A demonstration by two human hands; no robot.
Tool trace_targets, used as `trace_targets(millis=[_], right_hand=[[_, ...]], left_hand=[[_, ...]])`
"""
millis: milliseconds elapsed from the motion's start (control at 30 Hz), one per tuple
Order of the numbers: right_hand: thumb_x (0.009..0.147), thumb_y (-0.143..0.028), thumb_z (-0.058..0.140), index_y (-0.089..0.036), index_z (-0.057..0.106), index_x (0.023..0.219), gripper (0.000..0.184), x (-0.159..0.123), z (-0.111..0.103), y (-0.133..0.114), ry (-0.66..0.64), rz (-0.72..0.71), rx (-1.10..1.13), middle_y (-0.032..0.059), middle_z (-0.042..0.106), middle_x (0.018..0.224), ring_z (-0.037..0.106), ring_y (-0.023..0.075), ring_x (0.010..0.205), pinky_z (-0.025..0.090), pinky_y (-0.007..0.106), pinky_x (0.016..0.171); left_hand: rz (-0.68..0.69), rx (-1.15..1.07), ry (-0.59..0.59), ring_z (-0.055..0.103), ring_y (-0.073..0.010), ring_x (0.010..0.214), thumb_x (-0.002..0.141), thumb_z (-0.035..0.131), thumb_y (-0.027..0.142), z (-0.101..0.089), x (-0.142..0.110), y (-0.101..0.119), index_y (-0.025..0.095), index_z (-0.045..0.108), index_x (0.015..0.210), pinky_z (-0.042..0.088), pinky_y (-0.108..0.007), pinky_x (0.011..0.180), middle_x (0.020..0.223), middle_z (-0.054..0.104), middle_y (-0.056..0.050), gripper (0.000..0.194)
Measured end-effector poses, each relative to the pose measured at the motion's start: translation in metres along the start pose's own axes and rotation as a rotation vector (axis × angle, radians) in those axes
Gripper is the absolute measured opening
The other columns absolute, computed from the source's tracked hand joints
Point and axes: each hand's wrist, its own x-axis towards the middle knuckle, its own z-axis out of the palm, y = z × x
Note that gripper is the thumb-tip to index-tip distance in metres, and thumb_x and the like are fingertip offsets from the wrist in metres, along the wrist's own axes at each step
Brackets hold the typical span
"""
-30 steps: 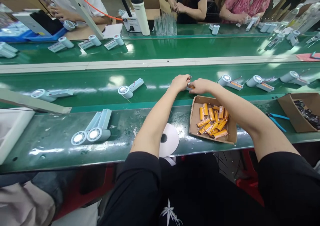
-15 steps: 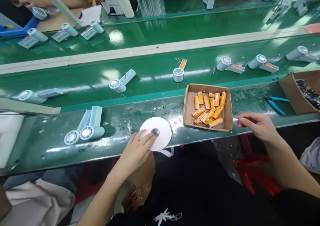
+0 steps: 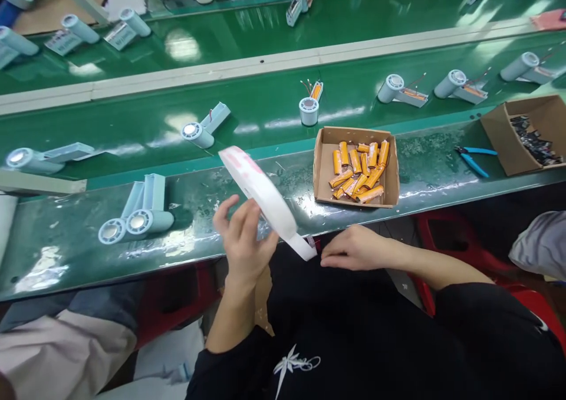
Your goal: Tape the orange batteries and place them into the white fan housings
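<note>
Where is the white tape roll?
Head view, just left of centre: the white tape roll is tilted up in the left hand, left of the cardboard box of orange cylinders.

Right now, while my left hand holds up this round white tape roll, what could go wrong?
The white tape roll is tilted in your left hand, so it might slip and fall. Its free end, beside your right hand, might cling to your black shirt. Lifting that hand suddenly might bump the shallow brown cardboard box of orange cylinders just beyond it.
</note>
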Motion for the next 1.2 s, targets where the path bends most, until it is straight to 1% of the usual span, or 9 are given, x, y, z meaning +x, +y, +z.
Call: trace_targets(millis=[133, 233, 300, 433, 600, 767, 967, 1067, 1200], right_hand=[[0.098, -0.064, 0.08, -0.02, 0.084, 0.113, 0.047, -0.005, -0.006, -0.002, 0.207, 0.118, 0.135, -0.0016, 0.075, 0.066, 0.064, 0.0139, 0.056, 0.048, 0.026, 0.059], [0.112, -0.048, 0.063, -0.021, 0.083, 0.088, 0.042, -0.002, -0.005, -0.008, 0.068, 0.061, 0.084, 0.0011, 0.076, 0.067, 0.067, 0.0136, 0.057, 0.046, 0.026, 0.06], [0.113, -0.039, 0.06, -0.021, 0.084, 0.088, 0.039, -0.003, -0.008, -0.009, -0.04, 0.055, -0.051, 0.0022, 0.08, 0.073, 0.07, 0.0144, 0.061, 0.045, 0.027, 0.06], [0.104, -0.045, 0.076, -0.026, 0.087, 0.121, 0.028, -0.021, -0.046, -0.008, -0.139, 0.17, -0.204, 0.0007, 0.085, 0.082, 0.074, 0.0169, 0.066, 0.049, 0.027, 0.063], [0.112, -0.044, 0.059, -0.026, 0.087, 0.128, 0.037, -0.042, -0.108, 0.015, 0.274, 0.287, -0.61, 0.0115, 0.084, 0.113, 0.076, 0.0281, 0.103, 0.059, 0.041, 0.097], [0.109, -0.045, 0.062, -0.025, 0.088, 0.128, 0.038, -0.036, -0.121, 0.053, 0.054, 0.257, -0.786, 0.0176, 0.073, 0.118, 0.066, 0.0342, 0.112, 0.057, 0.052, 0.104], [0.102, -0.04, 0.071, -0.023, 0.087, 0.119, 0.029, -0.029, -0.12, 0.056, 0.109, 0.227, -0.559, 0.0172, 0.075, 0.132, 0.067, 0.037, 0.127, 0.052, 0.06, 0.117], [0.097, -0.052, 0.079, -0.025, 0.08, 0.12, 0.036, -0.031, -0.112, 0.045, 0.36, 0.26, -0.21, 0.0123, 0.081, 0.127, 0.075, 0.0325, 0.123, 0.059, 0.056, 0.115], [0.076, -0.066, 0.097, -0.026, 0.076, 0.131, 0.071, -0.031, -0.088, 0.027, 0.741, 0.235, 0.154, 0.0068, 0.085, 0.11, 0.083, 0.0287, 0.102, 0.072, 0.049, 0.097]], left_hand=[[0.034, 0.078, -0.077, 0.059, -0.0349, 0.124, 0.086, 0.082, 0.007, 0.008, -0.014, 0.02, 0.036, 0.061, 0.144, 0.052, -0.057, 0.107, 0.12, 0.079, -0.011, 0.068], [-0.032, 0.09, -0.032, 0.059, -0.032, 0.114, 0.088, 0.083, 0.014, 0.016, -0.016, 0.032, 0.037, 0.055, 0.148, 0.052, -0.052, 0.1, 0.119, 0.077, -0.01, 0.069], [-0.101, 0.032, 0.004, 0.058, -0.0308, 0.111, 0.089, 0.085, 0.022, 0.018, -0.016, 0.033, 0.036, 0.054, 0.15, 0.051, -0.049, 0.098, 0.121, 0.073, -0.01, 0.07], [-0.175, -0.119, -0.027, 0.059, -0.0301, 0.112, 0.091, 0.086, 0.027, 0.015, -0.022, 0.029, 0.033, 0.056, 0.152, 0.048, -0.047, 0.1, 0.125, 0.069, -0.01, 0.068], [-0.161, -0.178, -0.084, 0.061, -0.0308, 0.114, 0.091, 0.085, 0.025, 0.018, -0.033, 0.031, 0.033, 0.056, 0.156, 0.045, -0.047, 0.105, 0.13, 0.071, -0.011, 0.072], [-0.115, -0.169, -0.143, 0.061, -0.0308, 0.116, 0.093, 0.08, 0.02, 0.027, -0.033, 0.038, 0.036, 0.049, 0.161, 0.048, -0.048, 0.103, 0.131, 0.073, -0.012, 0.076], [-0.071, -0.167, -0.278, 0.06, -0.0312, 0.118, 0.087, 0.077, 0.009, 0.033, -0.039, 0.04, 0.033, 0.057, 0.158, 0.047, -0.05, 0.105, 0.137, 0.075, -0.013, 0.077], [-0.071, -0.111, -0.292, 0.06, -0.0315, 0.116, 0.087, 0.075, 0.008, 0.033, -0.042, 0.039, 0.031, 0.061, 0.153, 0.046, -0.051, 0.105, 0.135, 0.075, -0.014, 0.071], [-0.063, -0.042, -0.287, 0.06, -0.0316, 0.116, 0.089, 0.072, 0.006, 0.032, -0.04, 0.038, 0.028, 0.064, 0.149, 0.046, -0.05, 0.103, 0.131, 0.076, -0.014, 0.065]])
